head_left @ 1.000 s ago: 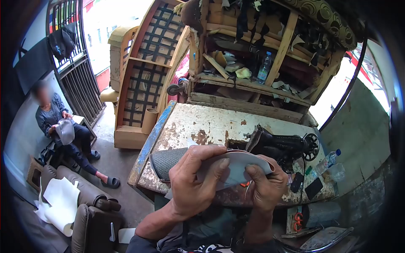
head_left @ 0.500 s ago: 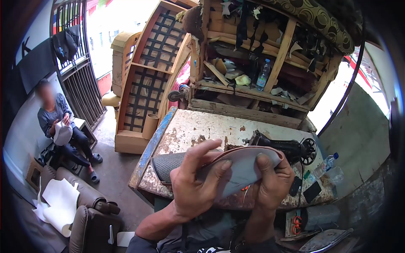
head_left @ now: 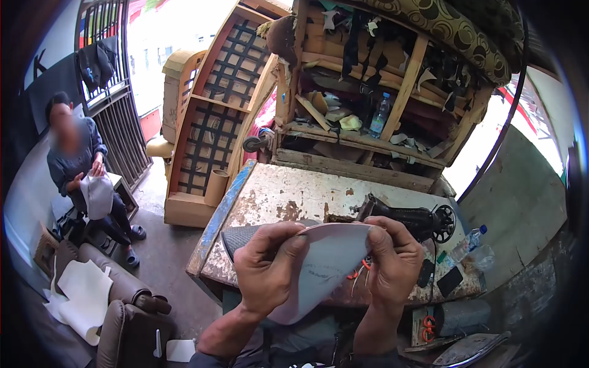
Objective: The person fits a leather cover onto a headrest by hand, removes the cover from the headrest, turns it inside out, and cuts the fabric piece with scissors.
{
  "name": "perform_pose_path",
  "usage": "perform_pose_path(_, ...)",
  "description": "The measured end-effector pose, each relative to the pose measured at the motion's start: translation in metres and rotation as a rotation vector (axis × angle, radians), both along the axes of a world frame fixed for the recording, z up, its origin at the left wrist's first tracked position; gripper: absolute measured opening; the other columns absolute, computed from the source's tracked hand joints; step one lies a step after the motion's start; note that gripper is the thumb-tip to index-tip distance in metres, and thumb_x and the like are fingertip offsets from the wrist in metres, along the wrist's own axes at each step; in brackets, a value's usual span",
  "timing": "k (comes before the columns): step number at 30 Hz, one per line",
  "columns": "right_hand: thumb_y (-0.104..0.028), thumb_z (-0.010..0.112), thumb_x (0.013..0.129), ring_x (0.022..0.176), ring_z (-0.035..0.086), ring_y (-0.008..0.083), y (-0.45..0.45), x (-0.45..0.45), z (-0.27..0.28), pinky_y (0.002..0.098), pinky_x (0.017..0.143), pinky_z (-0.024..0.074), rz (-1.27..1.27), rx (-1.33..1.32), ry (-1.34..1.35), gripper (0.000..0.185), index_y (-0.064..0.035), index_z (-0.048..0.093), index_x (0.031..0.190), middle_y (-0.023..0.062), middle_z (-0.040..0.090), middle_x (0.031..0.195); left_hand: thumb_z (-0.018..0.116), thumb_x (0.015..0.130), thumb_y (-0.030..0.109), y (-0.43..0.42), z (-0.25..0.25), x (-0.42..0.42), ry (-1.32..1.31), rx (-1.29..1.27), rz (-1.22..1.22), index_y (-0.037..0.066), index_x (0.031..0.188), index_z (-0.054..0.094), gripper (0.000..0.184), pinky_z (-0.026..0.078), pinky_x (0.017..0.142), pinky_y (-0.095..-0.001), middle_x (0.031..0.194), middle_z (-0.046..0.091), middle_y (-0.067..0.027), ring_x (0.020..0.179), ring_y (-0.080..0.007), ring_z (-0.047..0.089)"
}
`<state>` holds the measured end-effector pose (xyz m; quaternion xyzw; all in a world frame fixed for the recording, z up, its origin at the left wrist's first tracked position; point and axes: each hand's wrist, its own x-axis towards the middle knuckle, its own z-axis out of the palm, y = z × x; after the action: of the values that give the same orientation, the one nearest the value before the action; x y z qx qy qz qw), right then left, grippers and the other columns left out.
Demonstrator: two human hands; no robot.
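A pale grey, flexible sheet [head_left: 328, 260] with a curved edge and faint handwriting hangs between my two hands above the worktable. My left hand [head_left: 267, 264] pinches its upper left edge between thumb and fingers. At the upper right corner, my right hand [head_left: 392, 257] grips it the same way. Just behind my hands stands a black sewing machine [head_left: 408, 219] with a handwheel. A dark textured piece [head_left: 236, 241] lies on the table, partly covered by my left hand. Something with orange handles [head_left: 359, 270] shows beside the sheet, partly hidden.
The worn worktable [head_left: 270, 190] has a plastic bottle [head_left: 469, 242] and a dark flat object [head_left: 450, 281] at its right. Orange-handled scissors [head_left: 428, 328] lie lower right. Behind stands a stripped sofa frame [head_left: 356, 167]. At left, a seated person [head_left: 80, 159] holds pale material near brown cushions [head_left: 113, 276].
The sheet has been opened out from its folded, tilted position, so its written face shows. My left fingers have closed onto its edge. The seated person's pale material hangs lower.
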<state>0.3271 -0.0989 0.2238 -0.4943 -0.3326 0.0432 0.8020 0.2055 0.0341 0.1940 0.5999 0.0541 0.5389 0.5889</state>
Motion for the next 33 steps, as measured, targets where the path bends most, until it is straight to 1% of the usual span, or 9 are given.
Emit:
perform_pose_path(6, -0.004, 0.078, 0.093, 0.097, 0.075, 0.02, 0.001, 0.0, -0.014, 0.0313, 0.092, 0.059, 0.149, -0.012, -0.032, 0.023, 0.0085, 0.072, 0.111, 0.0196, 0.078, 0.104, 0.074, 0.096, -0.001, 0.001, -0.017, -0.015, -0.011, -0.109, -0.079, -0.003, 0.111, 0.07, 0.016, 0.055, 0.086, -0.0241, 0.102, 0.075, -0.0075, 0.097, -0.0105, 0.069)
perform_pose_path(16, 0.001, 0.077, 0.092, 0.099, 0.075, 0.0216, 0.005, -0.009, -0.018, 0.0318, 0.091, 0.0605, 0.224, -0.032, 0.004, 0.02, 0.0083, 0.071, 0.111, 0.0217, 0.077, 0.106, 0.07, 0.099, -0.001, 0.005, -0.039, -0.027, 0.04, -0.187, -0.1, -0.004, 0.115, 0.069, 0.016, 0.055, 0.086, -0.0222, 0.104, 0.076, -0.006, 0.096, -0.0083, 0.068)
perform_pose_path(19, 0.004, 0.075, 0.092, 0.099, 0.076, 0.0218, 0.003, -0.015, -0.02, 0.0316, 0.089, 0.0615, 0.215, -0.08, -0.032, 0.018, 0.0085, 0.072, 0.109, 0.0217, 0.077, 0.107, 0.072, 0.099, 0.004, 0.007, -0.037, -0.029, 0.09, -0.223, -0.128, -0.003, 0.119, 0.069, 0.022, 0.056, 0.091, -0.0275, 0.107, 0.076, -0.0076, 0.101, -0.0126, 0.07)
perform_pose_path(21, 0.007, 0.074, 0.092, 0.099, 0.076, 0.0217, 0.0, -0.022, -0.022, 0.031, 0.09, 0.0618, 0.278, -0.162, -0.023, 0.017, 0.0085, 0.073, 0.108, 0.021, 0.078, 0.107, 0.077, 0.095, 0.01, 0.006, -0.009, -0.031, 0.188, 0.268, 0.186, -0.002, 0.124, 0.068, 0.033, 0.054, 0.099, -0.0348, 0.113, 0.076, -0.0109, 0.109, -0.021, 0.07)
perform_pose_path(22, 0.008, 0.075, 0.091, 0.098, 0.075, 0.0208, -0.001, -0.029, -0.019, 0.0304, 0.089, 0.0617, 0.288, -0.208, 0.002, 0.017, 0.0085, 0.074, 0.108, 0.0198, 0.078, 0.106, 0.082, 0.089, 0.015, 0.004, 0.002, -0.033, 0.209, 0.387, 0.209, 0.001, 0.128, 0.067, 0.044, 0.052, 0.102, -0.0408, 0.116, 0.074, -0.0133, 0.112, -0.0308, 0.069)
perform_pose_path(23, 0.008, 0.075, 0.091, 0.098, 0.075, 0.0208, -0.002, -0.033, -0.023, 0.0304, 0.089, 0.0617, 0.287, -0.217, 0.014, 0.017, 0.0085, 0.074, 0.108, 0.0198, 0.078, 0.106, 0.082, 0.089, 0.015, 0.006, 0.006, -0.036, 0.22, 0.378, 0.204, 0.001, 0.128, 0.067, 0.044, 0.052, 0.102, -0.0408, 0.116, 0.074, -0.0133, 0.112, -0.0308, 0.069)
perform_pose_path(25, 0.009, 0.076, 0.089, 0.099, 0.075, 0.0197, -0.004, -0.038, -0.031, 0.0297, 0.087, 0.0618, 0.267, -0.245, -0.078, 0.019, 0.0066, 0.076, 0.108, 0.0192, 0.077, 0.11, 0.084, 0.085, 0.014, 0.01, 0.007, -0.041, 0.387, 0.684, 0.003, 0.004, 0.126, 0.069, 0.045, 0.053, 0.097, -0.0407, 0.114, 0.075, -0.012, 0.107, -0.0324, 0.069)
perform_pose_path(30, 0.001, 0.08, 0.087, 0.107, 0.063, 0.0163, -0.008, -0.019, -0.054, 0.0311, 0.091, 0.0546, 0.289, -0.285, -0.168, 0.021, 0.001, 0.079, 0.109, 0.0121, 0.077, 0.107, 0.086, 0.082, 0.01, 0.006, -0.02, -0.031, 0.434, 0.38, -0.142, 0.007, 0.117, 0.077, 0.036, 0.056, 0.068, -0.0333, 0.094, 0.074, -0.0111, 0.074, -0.024, 0.07)
perform_pose_path(33, -0.004, 0.074, 0.094, 0.105, 0.064, 0.0162, -0.013, -0.008, -0.076, 0.0306, 0.09, 0.0538, 0.357, -0.104, 0.081, 0.02, 0.0004, 0.078, 0.112, 0.0113, 0.074, 0.115, 0.085, 0.083, 0.008, 0.004, -0.036, -0.026, 0.432, 0.269, -0.162, 0.005, 0.109, 0.079, 0.027, 0.055, 0.068, -0.0323, 0.089, 0.073, -0.0114, 0.073, -0.0226, 0.07)
